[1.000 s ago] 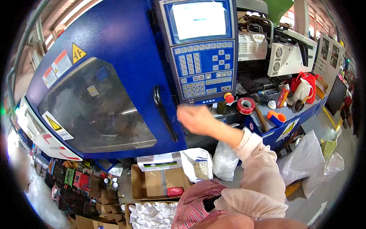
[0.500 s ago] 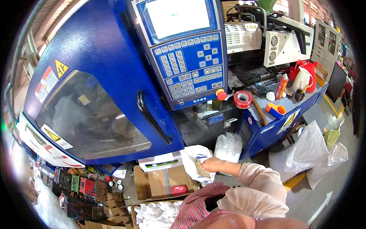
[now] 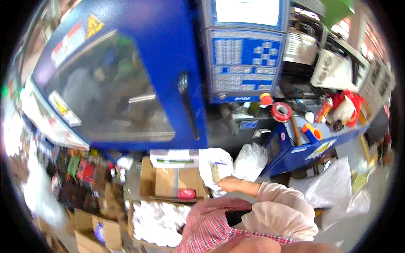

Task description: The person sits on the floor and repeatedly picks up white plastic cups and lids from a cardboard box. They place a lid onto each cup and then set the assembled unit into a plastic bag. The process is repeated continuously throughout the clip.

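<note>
My right hand [image 3: 236,184] reaches out from a pale, loose sleeve [image 3: 282,206]. Its fingers look curled together at the near rim of an open white sack [image 3: 216,157], though blur softens them. Something beige shows inside the sack, too smeared to name. A clear plastic bag [image 3: 250,162] stands just right of the sack. Left of my hand sits an open cardboard box [image 3: 147,177] with a red packet [image 3: 186,194] in it. Closer to me, another carton is heaped with white plastic parts [image 3: 159,222]. My left hand is out of the picture.
A blue machine door [image 3: 168,84] with a black handle [image 3: 188,105] and a control panel [image 3: 244,59] rise ahead. On the blue cabinet [image 3: 276,152] at right lie a tape roll [image 3: 281,112] and an orange-and-blue tool [image 3: 312,132]. White sacks [image 3: 325,183] stand on the floor at right.
The view has turned left and blurred, and the panel and door sit differently in it. My right hand stays by the sack's rim. More of the carton of white parts shows.
</note>
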